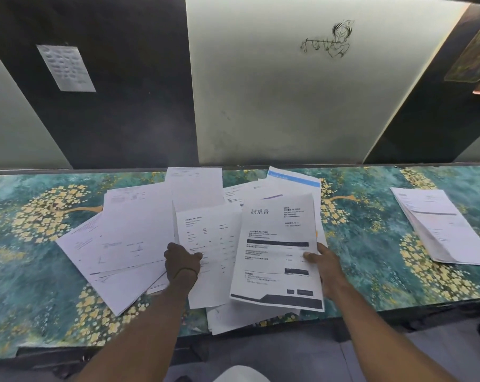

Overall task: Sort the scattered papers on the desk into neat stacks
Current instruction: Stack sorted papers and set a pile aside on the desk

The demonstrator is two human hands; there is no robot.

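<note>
Left hand (182,260) pinched a sheet (208,244), right hand (325,264) pinched the invoice (277,244), both mid-frame above the loose pile (123,244). Stack (439,227) sat far right. My worry: thin edge pinches could slip and knock pile sheets off the desk (371,244).

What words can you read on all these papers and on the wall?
"請求書": big heading on the headed sheet pinched by the right hand.
Smaller print on that sheet: too small to read.
Print on the left sheet, held by the left hand: blurred.
Print on the scattered papers and the side stack: too small.
Writing on the wall note: blurred.
The wall drawing: no words.
</note>
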